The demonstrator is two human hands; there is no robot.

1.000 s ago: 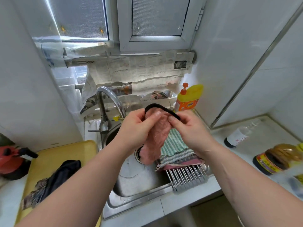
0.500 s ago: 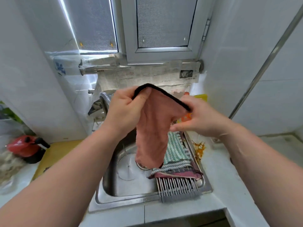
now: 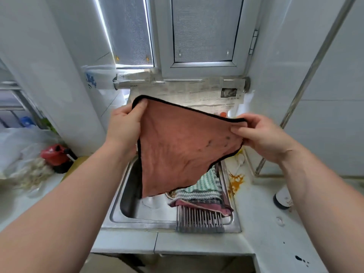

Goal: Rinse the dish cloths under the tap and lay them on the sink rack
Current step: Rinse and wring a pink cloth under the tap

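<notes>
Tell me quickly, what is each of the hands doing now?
Left hand: pinches a top corner of the pink cloth.
Right hand: pinches its other top corner.

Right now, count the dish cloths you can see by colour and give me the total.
Pink, black-edged: 1, the pink cloth held up between left hand and right hand
Green-striped: 1, the striped cloth on the sink rack
Dark red: 1, the dark red cloth under the striped one
Total: 3

Bright window daylight; wide-angle bowed edges (left blurred).
</notes>
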